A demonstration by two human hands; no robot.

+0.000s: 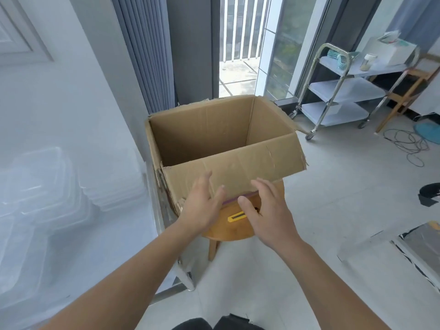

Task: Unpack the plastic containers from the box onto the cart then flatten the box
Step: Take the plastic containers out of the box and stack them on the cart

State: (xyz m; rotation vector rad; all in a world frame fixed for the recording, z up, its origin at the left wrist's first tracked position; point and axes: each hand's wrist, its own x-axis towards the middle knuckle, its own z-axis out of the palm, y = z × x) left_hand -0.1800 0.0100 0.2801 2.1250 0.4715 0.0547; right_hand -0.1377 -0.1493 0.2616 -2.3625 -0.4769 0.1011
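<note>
Surroundings: a three-tier steel trolley (338,91) on castors is standing well behind and to the right of the work area, carrying small items on its top shelf. Loose cables (409,144) are lying on the tiled floor near it. Grey curtains (147,55) are hanging behind the box, beside a glazed balcony door.

Task items: the cardboard box (214,129) is sitting upright and open-topped on a round wooden stool (228,227). Its near flap (238,172) is folding outward toward the person and is hiding the box floor. Clear plastic containers (47,186) are lying stacked on a white surface (119,210) just left of the box.

Hands: the left hand (202,210) is reaching to the near flap with fingers straight and spread, holding nothing; contact with the flap cannot be confirmed. The right hand (266,213) is hovering just beside it over the stool seat, fingers relaxed, holding nothing.

Materials: the box is brown corrugated board, creased, with torn flap edges. The stool is smooth varnished wood bearing a yellow rectangular label (235,217).
</note>
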